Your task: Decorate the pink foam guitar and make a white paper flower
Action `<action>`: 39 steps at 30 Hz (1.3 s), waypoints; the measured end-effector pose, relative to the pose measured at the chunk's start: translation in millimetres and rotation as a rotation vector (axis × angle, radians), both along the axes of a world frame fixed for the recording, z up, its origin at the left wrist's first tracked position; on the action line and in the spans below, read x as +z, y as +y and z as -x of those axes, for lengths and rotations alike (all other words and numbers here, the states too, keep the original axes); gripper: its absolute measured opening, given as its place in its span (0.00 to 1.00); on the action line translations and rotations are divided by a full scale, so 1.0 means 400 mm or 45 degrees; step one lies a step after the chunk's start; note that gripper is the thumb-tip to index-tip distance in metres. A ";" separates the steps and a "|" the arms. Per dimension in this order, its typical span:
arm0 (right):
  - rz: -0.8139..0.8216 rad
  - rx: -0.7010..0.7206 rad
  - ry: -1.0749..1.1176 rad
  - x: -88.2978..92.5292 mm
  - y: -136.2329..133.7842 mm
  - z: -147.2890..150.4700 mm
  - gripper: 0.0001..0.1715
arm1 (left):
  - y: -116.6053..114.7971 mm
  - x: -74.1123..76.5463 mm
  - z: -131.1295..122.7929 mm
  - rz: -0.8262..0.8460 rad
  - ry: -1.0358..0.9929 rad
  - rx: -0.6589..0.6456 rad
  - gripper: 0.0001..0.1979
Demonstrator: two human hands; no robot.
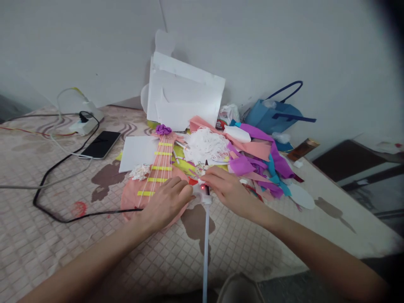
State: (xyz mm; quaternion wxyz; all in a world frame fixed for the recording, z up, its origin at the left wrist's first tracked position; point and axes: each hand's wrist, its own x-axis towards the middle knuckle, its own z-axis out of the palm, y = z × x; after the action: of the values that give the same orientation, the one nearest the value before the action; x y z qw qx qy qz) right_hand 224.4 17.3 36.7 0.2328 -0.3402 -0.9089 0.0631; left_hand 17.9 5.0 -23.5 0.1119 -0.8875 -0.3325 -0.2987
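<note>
A hot glue gun with a small red light points away from me over the table. A long, pale glue stick runs from its back end towards me. My left hand is closed at the gun's left side, where the black cord passes under it. My right hand is closed too, its fingertips pinching the gun's front part. Left of the gun lies a pink paper guitar with yellow strips, white strings and a purple paper flower. My left hand partly covers it.
Behind the hands lie a heap of white string and purple paper strips. White boards lean on the wall beside a blue bag. A phone, black cord and power socket lie left.
</note>
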 end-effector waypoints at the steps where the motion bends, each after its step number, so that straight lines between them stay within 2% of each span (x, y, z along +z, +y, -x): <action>1: 0.032 0.021 0.004 0.007 -0.001 0.003 0.13 | 0.001 0.003 0.000 -0.007 0.007 0.002 0.07; 3: 0.077 0.025 0.081 0.031 0.004 0.002 0.12 | 0.006 0.010 0.002 -0.024 -0.003 0.022 0.07; 6: 0.074 -0.066 0.249 0.073 0.024 -0.013 0.10 | 0.013 0.016 0.010 -0.051 -0.026 0.050 0.08; 8: 0.063 -0.102 0.257 0.089 0.039 -0.024 0.09 | 0.016 0.014 0.015 -0.064 -0.026 0.054 0.08; 15: 0.085 -0.079 0.101 0.069 0.054 -0.010 0.11 | 0.007 0.019 0.014 -0.093 0.021 0.061 0.07; 19: 0.102 -0.056 -0.014 0.080 0.052 0.007 0.11 | 0.000 0.028 0.011 -0.110 0.069 0.062 0.06; 26: 0.116 0.136 -0.320 0.101 0.055 0.023 0.10 | -0.004 0.029 0.012 -0.100 0.108 0.093 0.05; 32: 0.200 0.212 -0.272 0.087 0.057 0.036 0.11 | -0.004 0.027 0.009 -0.095 0.130 0.104 0.05; 36: 0.307 0.140 -0.156 0.093 0.035 0.025 0.10 | -0.002 0.024 0.008 -0.090 0.086 0.093 0.05; 39: 0.353 0.097 0.050 0.107 0.018 0.002 0.10 | 0.005 0.026 0.016 -0.093 0.004 0.142 0.08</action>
State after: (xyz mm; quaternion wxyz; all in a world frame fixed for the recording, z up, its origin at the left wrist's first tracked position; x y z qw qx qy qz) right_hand 223.5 24.5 79.5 0.1987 -0.3330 -0.8990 0.2035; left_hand 11.6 7.1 -13.2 0.1613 -0.8634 -0.3702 -0.3024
